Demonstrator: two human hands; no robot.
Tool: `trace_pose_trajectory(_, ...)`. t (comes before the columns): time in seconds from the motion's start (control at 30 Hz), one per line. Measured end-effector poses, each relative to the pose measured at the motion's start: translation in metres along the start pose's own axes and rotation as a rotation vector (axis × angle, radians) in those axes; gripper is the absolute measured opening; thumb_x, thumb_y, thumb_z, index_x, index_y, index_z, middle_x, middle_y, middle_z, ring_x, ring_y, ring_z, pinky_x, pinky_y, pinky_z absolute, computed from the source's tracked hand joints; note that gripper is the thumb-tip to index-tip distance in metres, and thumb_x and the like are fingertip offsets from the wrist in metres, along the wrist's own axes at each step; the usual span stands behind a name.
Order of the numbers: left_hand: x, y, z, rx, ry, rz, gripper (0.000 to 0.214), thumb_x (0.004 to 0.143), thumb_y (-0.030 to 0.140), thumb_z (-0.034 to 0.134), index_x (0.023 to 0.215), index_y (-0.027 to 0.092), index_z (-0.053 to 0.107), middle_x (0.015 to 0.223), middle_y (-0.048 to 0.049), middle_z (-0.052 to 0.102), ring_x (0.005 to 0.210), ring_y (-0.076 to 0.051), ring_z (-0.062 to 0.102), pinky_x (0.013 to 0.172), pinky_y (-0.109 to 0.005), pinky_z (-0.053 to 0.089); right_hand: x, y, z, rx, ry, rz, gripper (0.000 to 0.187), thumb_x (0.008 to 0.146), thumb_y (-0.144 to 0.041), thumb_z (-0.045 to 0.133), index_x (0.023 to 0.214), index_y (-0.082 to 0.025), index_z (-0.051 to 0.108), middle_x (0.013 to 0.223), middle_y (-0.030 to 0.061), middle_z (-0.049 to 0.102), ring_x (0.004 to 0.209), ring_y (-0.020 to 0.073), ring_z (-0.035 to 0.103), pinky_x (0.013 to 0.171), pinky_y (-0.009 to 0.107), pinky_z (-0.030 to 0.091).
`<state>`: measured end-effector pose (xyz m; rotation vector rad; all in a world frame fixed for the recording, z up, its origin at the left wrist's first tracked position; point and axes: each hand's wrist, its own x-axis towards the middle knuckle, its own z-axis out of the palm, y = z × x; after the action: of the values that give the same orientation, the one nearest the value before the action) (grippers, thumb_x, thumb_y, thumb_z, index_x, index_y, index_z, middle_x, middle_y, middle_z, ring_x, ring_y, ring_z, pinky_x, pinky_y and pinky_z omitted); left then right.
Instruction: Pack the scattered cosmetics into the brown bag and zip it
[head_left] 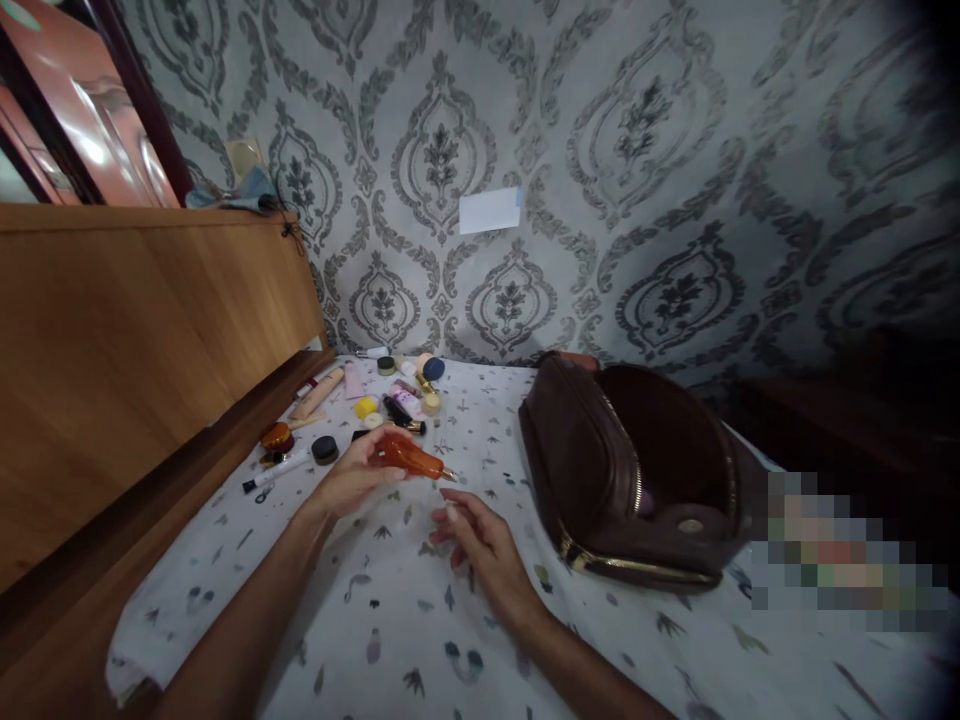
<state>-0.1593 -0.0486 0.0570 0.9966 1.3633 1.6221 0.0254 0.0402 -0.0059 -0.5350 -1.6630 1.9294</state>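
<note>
My left hand (pixel 358 472) is closed around a translucent orange bottle (pixel 411 458), which lies tilted with its narrow, silvery tip pointing right. Just below and right of that tip is my right hand (pixel 480 540), its fingers curved and apart, with nothing visible in them. Behind my left hand, several cosmetics lie on the patterned white sheet (pixel 390 620). Among them are a yellow item (pixel 365 407), a dark round jar (pixel 325 450), an amber jar (pixel 277 437) and a white tube (pixel 281 468) with a black cap.
To the right stands a dark brown bag (pixel 581 455), unzipped, its inside mostly in shadow. A wooden panel (pixel 150 350) borders the sheet at left. Patterned wallpaper (pixel 442 150) covers the wall behind, with a white paper (pixel 490 211) on it. A blurred-out patch covers something at far right.
</note>
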Motion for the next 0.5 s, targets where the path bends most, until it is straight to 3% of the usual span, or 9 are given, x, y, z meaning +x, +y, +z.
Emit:
trace_pose_trajectory(0.13, -0.002, -0.002, 0.006, 0.051, -0.065, 0.021, 0.054, 0.06, 0.03, 0.087, 0.106, 0.019, 0.061, 0.109, -0.0071, 0.067, 0.097, -0.022, 0.064, 0.085, -0.032, 0.051, 0.001, -0.003, 0.0, 0.064, 0.037, -0.001, 0.059, 0.078, -0.067, 0.063, 0.11, -0.018, 0.062, 0.089, 0.0079, 0.07, 0.069, 0.0195, 0.069, 0.049, 0.024, 0.045)
trace_pose_trajectory(0.3, -0.004, -0.006, 0.012, 0.084, -0.143, 0.037, 0.052, 0.063, 0.029, 0.086, 0.105, 0.018, 0.058, 0.11, -0.0068, 0.066, 0.097, -0.02, 0.063, 0.084, -0.03, 0.048, 0.002, -0.008, -0.001, 0.107, 0.11, -0.034, 0.05, 0.079, -0.066, 0.063, 0.089, -0.017, 0.062, 0.079, 0.0059, 0.069, 0.06, 0.0169, 0.064, 0.046, 0.024, 0.043)
trace_pose_trajectory(0.5, -0.003, -0.016, 0.016, 0.074, -0.185, 0.023, 0.054, 0.065, 0.03, 0.085, 0.102, 0.021, 0.048, 0.118, -0.008, 0.063, 0.103, -0.022, 0.064, 0.086, -0.032, 0.048, 0.005, -0.013, -0.004, 0.143, 0.191, -0.04, 0.049, 0.073, -0.064, 0.071, 0.087, -0.018, 0.064, 0.076, 0.005, 0.07, 0.059, 0.0175, 0.063, 0.048, 0.025, 0.043)
